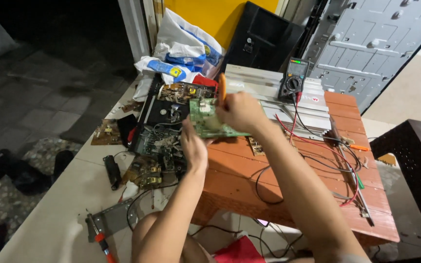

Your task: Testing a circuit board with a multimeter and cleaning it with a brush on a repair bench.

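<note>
Head view: left hand gripped the near edge of a green board above the table; right hand clenched an orange tool against it. A slip could gouge the board or drop it onto the chassis.

Both bare forearms reach forward from the bottom edge, angled towards each other. The left hand is raised, fingers curled in a grip, back facing the camera. The right hand sits just above it, closed, knuckles up.
</note>
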